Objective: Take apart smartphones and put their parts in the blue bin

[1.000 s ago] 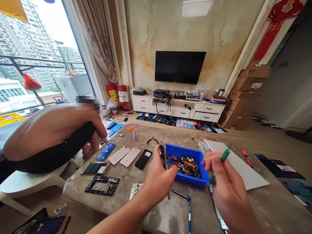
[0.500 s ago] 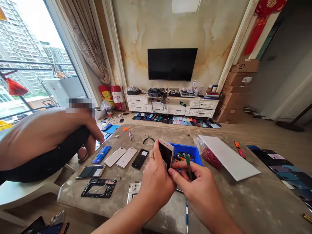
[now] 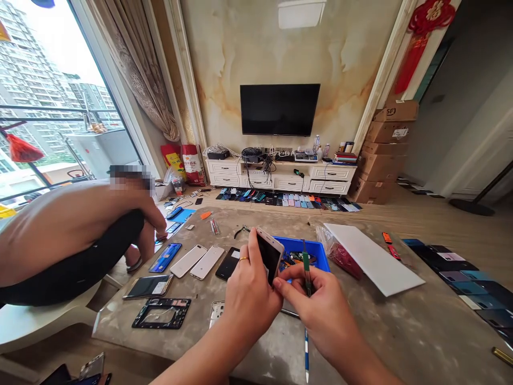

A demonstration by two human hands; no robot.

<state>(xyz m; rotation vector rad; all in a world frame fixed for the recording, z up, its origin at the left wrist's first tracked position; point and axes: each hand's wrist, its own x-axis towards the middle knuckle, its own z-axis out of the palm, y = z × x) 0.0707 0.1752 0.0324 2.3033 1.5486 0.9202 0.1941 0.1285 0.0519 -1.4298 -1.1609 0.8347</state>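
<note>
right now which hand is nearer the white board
Right. The right hand is left of the white board; the left hand is farther left, holding the phone.

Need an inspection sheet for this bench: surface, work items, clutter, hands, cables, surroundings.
Surface: table, mottled grey-brown.
Work items: light-framed phone, raised off the table; green-handled tool; blue bin of small parts beyond them.
Clutter: blue phone, black frame, white panel.
Hands: left hand grips the light-framed phone; right hand holds the tool, fingertips near the phone's lower end, contact unclear.
Cables: black cables bunched on the far cabinet, some hanging down its front.
Surroundings: bent-over person left; television ahead; stacked cartons right.
</note>
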